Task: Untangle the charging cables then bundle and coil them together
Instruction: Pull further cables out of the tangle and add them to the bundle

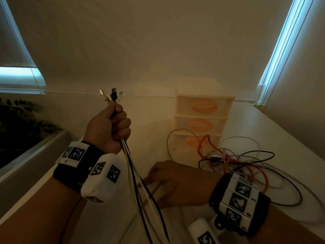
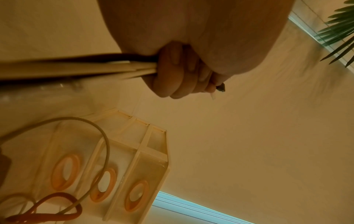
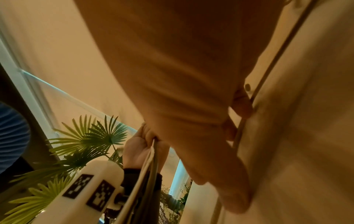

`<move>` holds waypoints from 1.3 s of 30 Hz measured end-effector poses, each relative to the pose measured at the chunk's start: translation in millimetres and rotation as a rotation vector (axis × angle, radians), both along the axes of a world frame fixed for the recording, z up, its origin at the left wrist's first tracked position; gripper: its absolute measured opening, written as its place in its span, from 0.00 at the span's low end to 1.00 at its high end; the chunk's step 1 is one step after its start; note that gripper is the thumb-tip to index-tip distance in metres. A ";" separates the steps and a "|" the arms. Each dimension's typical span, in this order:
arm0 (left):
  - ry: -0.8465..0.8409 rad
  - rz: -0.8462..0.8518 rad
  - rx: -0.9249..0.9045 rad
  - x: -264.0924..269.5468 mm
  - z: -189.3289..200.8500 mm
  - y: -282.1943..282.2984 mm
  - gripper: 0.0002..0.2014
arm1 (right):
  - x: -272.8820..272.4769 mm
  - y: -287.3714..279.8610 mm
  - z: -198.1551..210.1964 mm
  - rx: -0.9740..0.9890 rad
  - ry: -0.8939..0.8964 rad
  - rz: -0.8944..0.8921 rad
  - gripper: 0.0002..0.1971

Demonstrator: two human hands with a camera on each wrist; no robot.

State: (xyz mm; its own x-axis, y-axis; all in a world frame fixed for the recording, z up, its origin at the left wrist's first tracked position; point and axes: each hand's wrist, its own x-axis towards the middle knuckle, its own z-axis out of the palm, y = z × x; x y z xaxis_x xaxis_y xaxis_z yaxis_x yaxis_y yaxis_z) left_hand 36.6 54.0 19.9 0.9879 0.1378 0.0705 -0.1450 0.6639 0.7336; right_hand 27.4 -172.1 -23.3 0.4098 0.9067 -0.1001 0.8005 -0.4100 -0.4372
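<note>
My left hand (image 1: 112, 127) is raised above the white table (image 1: 290, 134) and grips a bundle of black and white charging cables (image 1: 133, 176). Their plug ends (image 1: 112, 95) stick out of the top of the fist. The strands hang down from the fist (image 2: 172, 72) past the wrist. My right hand (image 1: 175, 182) lies palm down on the table, its fingertips (image 3: 241, 106) touching a thin white cable (image 3: 277, 60), the thumb held apart. A loose tangle of orange, black and white cables (image 1: 237, 161) lies on the table to the right.
A small white drawer unit (image 1: 202, 120) with orange handles stands against the wall behind the tangle; one white loop leans on it. A green plant (image 1: 21, 120) sits in a planter at the left. Windows with blinds flank the wall.
</note>
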 end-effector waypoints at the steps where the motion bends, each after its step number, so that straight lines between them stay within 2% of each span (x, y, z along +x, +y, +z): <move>1: 0.002 0.002 0.002 0.0 -0.2 -0.7 0.20 | 0.0 -1.0 0.6 0.010 -0.003 -0.015 0.22; 4: 0.009 0.000 0.007 0.4 -1.4 -2.7 0.20 | -1.3 -6.5 3.5 -0.013 0.020 -0.051 0.10; 7: 0.005 -0.006 0.009 1.1 -2.3 -2.7 0.20 | -0.9 -19.9 5.9 -0.087 -0.004 -0.146 0.09; 9: 0.007 -0.011 0.006 1.1 -1.8 -2.3 0.20 | 3.1 -34.5 8.2 -0.044 -0.053 -0.309 0.07; 10: 0.008 -0.015 0.004 0.9 -1.3 -1.9 0.19 | 7.7 -42.0 8.9 0.024 -0.060 -0.432 0.07; 12: 0.014 -0.027 0.005 0.5 -0.5 -2.2 0.19 | 18.6 -53.0 7.7 0.295 0.010 -0.716 0.06; 14: 0.032 -0.048 0.023 -0.6 0.1 -4.4 0.19 | 25.6 -55.2 8.2 0.598 0.157 -0.922 0.03; 15: 0.047 -0.063 0.033 -1.3 0.1 -6.6 0.19 | 26.6 -54.0 8.6 0.718 0.256 -0.967 0.03; 17: 0.086 -0.090 0.054 -2.7 0.1 -13.3 0.18 | 23.4 -49.6 9.9 0.901 0.436 -0.972 0.07; 18: 0.116 -0.092 0.081 -3.0 -0.6 -17.2 0.17 | 21.1 -48.1 10.3 0.936 0.457 -0.959 0.09; 21: 0.226 -0.081 0.221 -1.9 -7.3 -28.7 0.14 | 13.8 -44.7 11.3 0.927 0.337 -0.895 0.12; 25: 0.331 -0.101 0.321 -2.4 -16.4 -42.0 0.12 | 6.8 -38.0 4.3 0.975 0.230 -0.816 0.10; 28: 0.357 -0.101 0.366 -4.3 -18.3 -48.5 0.14 | 1.9 -35.1 6.2 0.994 0.241 -0.744 0.10; 32: 0.360 -0.156 0.275 -5.8 -15.8 -51.6 0.18 | -2.9 -34.7 6.6 0.850 0.193 -0.593 0.11; 35: 0.341 -0.159 0.186 -5.6 -13.8 -50.4 0.15 | -1.1 -36.9 5.5 0.787 0.145 -0.572 0.10; 39: 0.307 -0.091 0.047 -0.9 -14.6 -41.9 0.12 | 3.5 -45.2 6.4 0.543 0.123 -0.515 0.08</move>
State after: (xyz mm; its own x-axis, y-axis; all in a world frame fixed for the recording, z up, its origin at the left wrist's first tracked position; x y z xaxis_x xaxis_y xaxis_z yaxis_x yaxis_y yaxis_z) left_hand 35.8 12.1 5.3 0.9722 0.0511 -0.2283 0.1464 0.6282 0.7641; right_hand 30.8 -217.2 -16.8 0.8097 0.5385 0.2334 0.4981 -0.4202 -0.7585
